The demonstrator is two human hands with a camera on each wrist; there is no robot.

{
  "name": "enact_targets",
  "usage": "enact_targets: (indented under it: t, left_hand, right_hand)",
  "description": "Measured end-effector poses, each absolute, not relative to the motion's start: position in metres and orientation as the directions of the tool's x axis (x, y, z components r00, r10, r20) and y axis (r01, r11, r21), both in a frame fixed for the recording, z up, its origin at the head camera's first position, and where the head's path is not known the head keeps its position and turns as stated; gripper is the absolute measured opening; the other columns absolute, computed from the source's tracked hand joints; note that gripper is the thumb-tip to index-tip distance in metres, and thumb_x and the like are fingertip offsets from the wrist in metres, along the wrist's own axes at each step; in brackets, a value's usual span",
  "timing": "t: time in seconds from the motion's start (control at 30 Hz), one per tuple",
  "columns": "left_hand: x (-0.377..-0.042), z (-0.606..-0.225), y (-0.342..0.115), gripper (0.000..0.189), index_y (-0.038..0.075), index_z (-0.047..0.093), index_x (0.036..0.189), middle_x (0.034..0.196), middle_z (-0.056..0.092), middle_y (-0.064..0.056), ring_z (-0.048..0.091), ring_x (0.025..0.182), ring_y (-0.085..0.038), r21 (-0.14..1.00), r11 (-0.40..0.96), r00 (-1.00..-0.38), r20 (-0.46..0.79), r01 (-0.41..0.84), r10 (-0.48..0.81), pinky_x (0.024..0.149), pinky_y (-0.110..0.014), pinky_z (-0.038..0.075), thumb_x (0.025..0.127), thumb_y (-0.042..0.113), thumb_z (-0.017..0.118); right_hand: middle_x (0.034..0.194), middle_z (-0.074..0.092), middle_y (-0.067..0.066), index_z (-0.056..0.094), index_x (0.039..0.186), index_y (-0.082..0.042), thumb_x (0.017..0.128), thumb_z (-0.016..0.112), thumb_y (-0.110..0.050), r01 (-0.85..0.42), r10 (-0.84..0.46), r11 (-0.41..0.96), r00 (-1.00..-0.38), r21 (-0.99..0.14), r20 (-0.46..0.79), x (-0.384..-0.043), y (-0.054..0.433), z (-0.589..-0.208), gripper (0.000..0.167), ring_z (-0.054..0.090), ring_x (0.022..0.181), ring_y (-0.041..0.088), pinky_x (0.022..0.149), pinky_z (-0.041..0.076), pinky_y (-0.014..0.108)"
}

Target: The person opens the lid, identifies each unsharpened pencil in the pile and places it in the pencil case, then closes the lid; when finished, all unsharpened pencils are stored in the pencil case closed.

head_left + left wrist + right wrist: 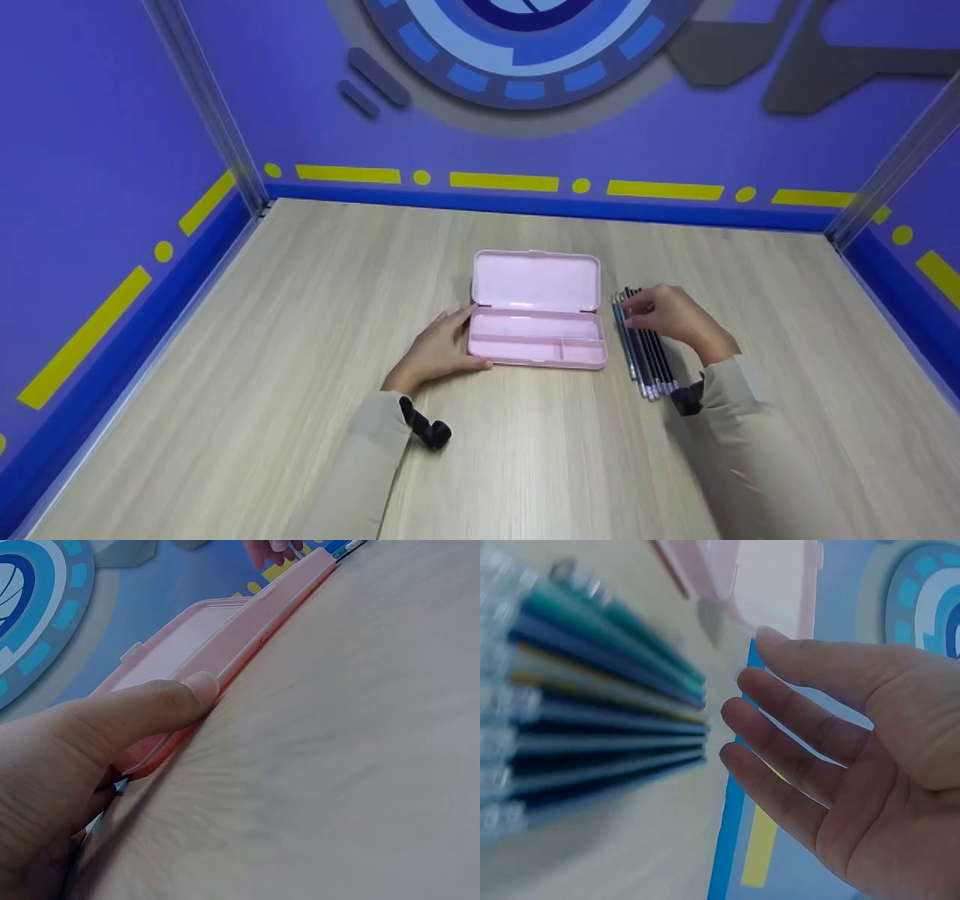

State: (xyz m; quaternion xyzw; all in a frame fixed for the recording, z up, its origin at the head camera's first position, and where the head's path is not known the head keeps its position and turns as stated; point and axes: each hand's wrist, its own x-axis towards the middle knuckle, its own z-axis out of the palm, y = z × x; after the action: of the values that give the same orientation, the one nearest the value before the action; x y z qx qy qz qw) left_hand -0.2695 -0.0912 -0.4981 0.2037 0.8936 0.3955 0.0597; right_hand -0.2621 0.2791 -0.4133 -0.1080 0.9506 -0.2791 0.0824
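Note:
A pink pencil case (536, 281) lies with its lid raised in the head view, its compartments bare. My left hand (439, 352) holds the case by its left end, the thumb on the front wall (247, 637) in the left wrist view. To the right of the case, several pencils (649, 360) lie side by side in a row. Over their far ends hovers my right hand (671, 315). In the right wrist view its fingers (787, 731) are loosely bent and hold nothing; the pencils (607, 701) are beside them.
Everything lies on a light wood-grain table (285, 337). Blue printed panels (510, 157) wall it at the back and both sides. A black wrist strap (427, 427) sits at the left cuff.

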Motion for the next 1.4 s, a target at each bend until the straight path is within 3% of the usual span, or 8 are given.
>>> enact_targets:
  t: [0.3,0.9,1.17,1.4]
  left_hand:
    - [-0.269,-0.498,-0.091,0.098,0.022,0.035,0.15,0.154,0.037,-0.005,0.022,0.144,-0.041,0.73,0.611,-0.914,0.047,0.306,0.402,0.119,-0.053,0.022,0.068,0.046,0.083]
    - [-0.269,-0.499,-0.092,0.101,0.022,0.034,0.15,0.154,0.036,-0.005,0.021,0.144,-0.043,0.736,0.603,-0.913,0.047,0.307,0.406,0.119,-0.054,0.02,0.066,0.047,0.084]
    - [-0.271,-0.5,-0.092,0.1,0.016,0.034,0.15,0.153,0.038,-0.008,0.029,0.144,-0.03,0.719,0.604,-0.901,0.073,0.344,0.427,0.123,-0.043,0.015,0.068,0.046,0.083]
    - [-0.27,-0.498,-0.092,0.1,0.012,0.034,0.15,0.152,0.039,-0.011,0.032,0.143,-0.027,0.712,0.597,-0.89,0.087,0.37,0.448,0.124,-0.041,0.013,0.069,0.044,0.083]
  right_hand:
    - [0.104,0.067,0.025,0.062,0.12,0.009,0.087,0.065,-0.006,-0.102,-0.194,0.849,-0.973,-0.519,-0.126,-0.255,0.303,-0.42,0.037,0.063,0.09,0.03,0.079,0.057,0.045]
    - [0.104,0.067,0.028,0.058,0.123,0.012,0.087,0.068,-0.014,-0.022,-0.158,0.856,-0.963,-0.517,-0.22,-0.247,0.324,-0.431,0.045,0.066,0.089,0.028,0.076,0.056,0.043]
    - [0.109,0.066,0.029,0.06,0.12,0.012,0.087,0.067,-0.015,-0.002,-0.162,0.84,-0.956,-0.542,-0.247,-0.246,0.326,-0.431,0.043,0.067,0.09,0.027,0.078,0.057,0.04]
    - [0.1,0.068,0.027,0.062,0.114,0.014,0.085,0.066,-0.013,0.023,-0.115,0.842,-0.968,-0.54,-0.221,-0.248,0.324,-0.433,0.04,0.064,0.076,0.016,0.064,0.054,0.027]
